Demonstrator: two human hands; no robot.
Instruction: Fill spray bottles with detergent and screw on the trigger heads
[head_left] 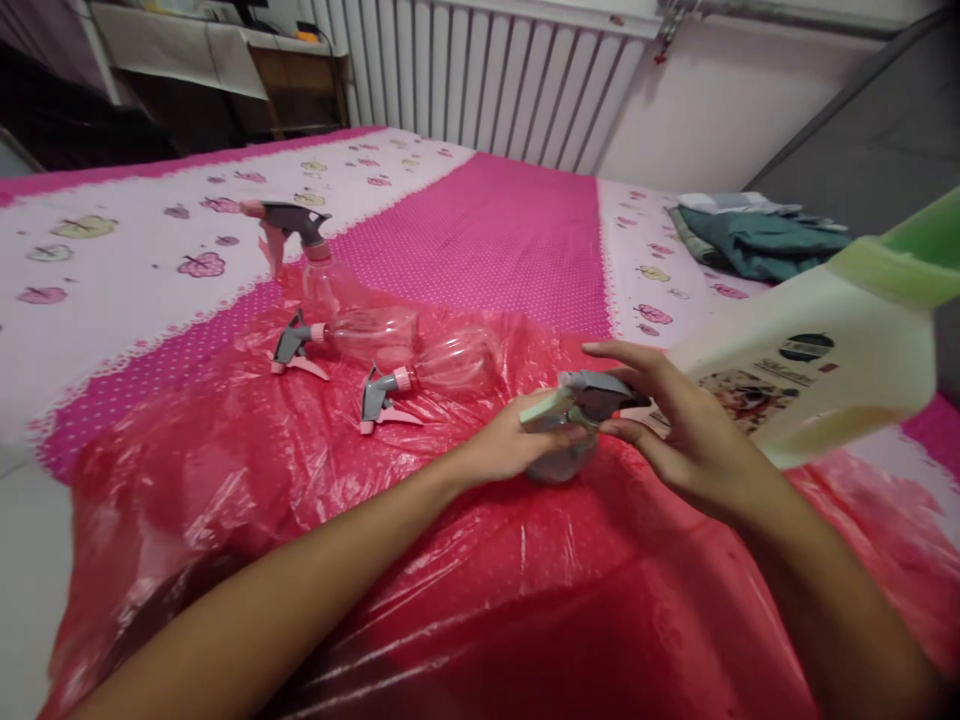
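Near the middle of a red plastic sheet (450,560), spread over a bed (495,235), a clear spray bottle (561,463) was held between the person's two hands. The left hand (501,440) was closed about the upper part of the bottle, its thumb lying across just under a pale green trigger (546,405). The right hand (686,430) was part-open and curved at the grey spray head (604,395), index finger raised and apart from it, thumb tip close to its underside; whether the other fingers gripped it could not be told.

To the left of the hands, two clear bottles with grey-and-pink heads, a nearer one (461,360) and a farther one (375,332), lay on their sides on the plastic. Beyond them a third bottle (326,278) stood upright, its nozzle pointing left. Just beside the right hand was a large pale jug (832,360) with a green top (919,250), a printed label (750,395) on its side. Farther back on the bed lay folded cloth (761,238), and a white radiator (480,80) ran along the wall behind.
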